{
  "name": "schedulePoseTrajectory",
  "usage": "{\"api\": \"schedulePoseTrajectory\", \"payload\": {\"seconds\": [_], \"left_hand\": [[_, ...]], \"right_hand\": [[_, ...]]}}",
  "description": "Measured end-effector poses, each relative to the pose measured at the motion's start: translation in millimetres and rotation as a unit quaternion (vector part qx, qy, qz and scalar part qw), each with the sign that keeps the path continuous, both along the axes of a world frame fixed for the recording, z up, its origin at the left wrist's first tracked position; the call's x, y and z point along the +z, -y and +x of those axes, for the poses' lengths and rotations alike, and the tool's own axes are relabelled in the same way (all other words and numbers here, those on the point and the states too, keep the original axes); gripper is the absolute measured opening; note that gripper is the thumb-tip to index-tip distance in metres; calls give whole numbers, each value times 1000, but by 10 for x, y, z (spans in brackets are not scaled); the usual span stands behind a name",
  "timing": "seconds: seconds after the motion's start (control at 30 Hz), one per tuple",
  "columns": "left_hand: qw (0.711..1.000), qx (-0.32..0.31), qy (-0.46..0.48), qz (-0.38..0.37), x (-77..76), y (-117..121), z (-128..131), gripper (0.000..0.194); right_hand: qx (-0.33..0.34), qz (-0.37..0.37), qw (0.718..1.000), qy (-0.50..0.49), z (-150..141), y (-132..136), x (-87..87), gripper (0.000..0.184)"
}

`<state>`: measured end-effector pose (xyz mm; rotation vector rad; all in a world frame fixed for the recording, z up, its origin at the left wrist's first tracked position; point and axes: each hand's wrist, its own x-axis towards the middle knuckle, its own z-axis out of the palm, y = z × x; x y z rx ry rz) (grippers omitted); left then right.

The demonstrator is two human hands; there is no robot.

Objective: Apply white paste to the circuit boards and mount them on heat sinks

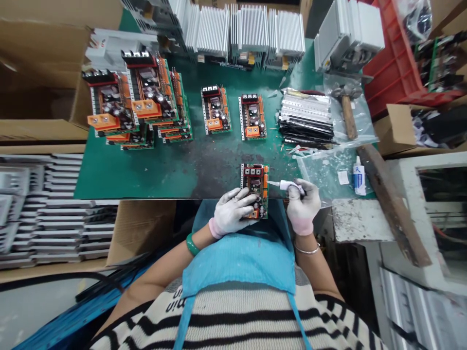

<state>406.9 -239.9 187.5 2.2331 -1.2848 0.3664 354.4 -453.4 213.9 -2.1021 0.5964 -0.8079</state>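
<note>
Both hands wear white gloves. My left hand (235,212) grips a circuit board (255,182) at the table's front edge, its fingers lying across the board's lower left part. Orange connectors run down the board's right side, and a dark terminal block sits at its top. In my right hand (303,205) is a small white tube (291,186), pinched between thumb and fingers. Its thin nozzle points left, with the tip at the board's right edge; whether it touches cannot be made out. Two similar boards, a left one (216,111) and a right one (253,116), lie farther back.
Stacked circuit boards (149,92) stand at the left of the green table (164,175). Finned heat sinks (250,31) line the back. Metal strips (306,116), a hammer (348,112) and another tube (359,177) lie right. A red crate (394,58) and cardboard boxes (40,78) flank the table.
</note>
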Motion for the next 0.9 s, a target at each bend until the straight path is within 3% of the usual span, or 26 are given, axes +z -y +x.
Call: {"api": "schedulePoseTrajectory", "payload": {"seconds": [0.7,0.9], "left_hand": [[1000,8,-2,4,15,9,-10,27],[1000,4,-11,5,17,3,-11,28]], "right_hand": [[70,-16,997,42,-98,79,-68,16],[65,-52,996,44,-130,55,-118,17]]}}
